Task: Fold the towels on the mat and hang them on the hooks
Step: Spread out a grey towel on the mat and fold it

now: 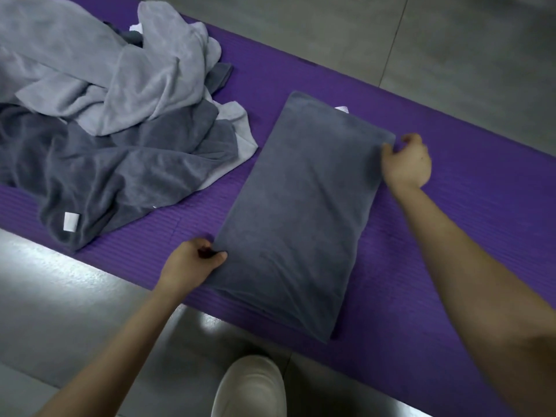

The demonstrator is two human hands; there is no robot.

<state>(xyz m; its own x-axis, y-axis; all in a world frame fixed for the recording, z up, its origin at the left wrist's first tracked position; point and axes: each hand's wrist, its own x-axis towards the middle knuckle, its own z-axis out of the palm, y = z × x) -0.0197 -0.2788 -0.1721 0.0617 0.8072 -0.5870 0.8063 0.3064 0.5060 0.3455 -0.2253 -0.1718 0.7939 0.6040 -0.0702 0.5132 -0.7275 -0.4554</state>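
A dark grey towel (301,212), folded into a rectangle, lies flat on the purple mat (451,236). My left hand (192,263) pinches its near left edge. My right hand (406,164) grips the far right corner of the same towel. To the left on the mat sits a loose heap: a light grey towel (114,70) on top of a crumpled dark grey towel (120,176) with a white label. No hooks are in view.
Grey tiled floor (421,40) surrounds the mat on both long sides. A knee in light trousers (249,386) shows at the bottom edge, just in front of the mat.
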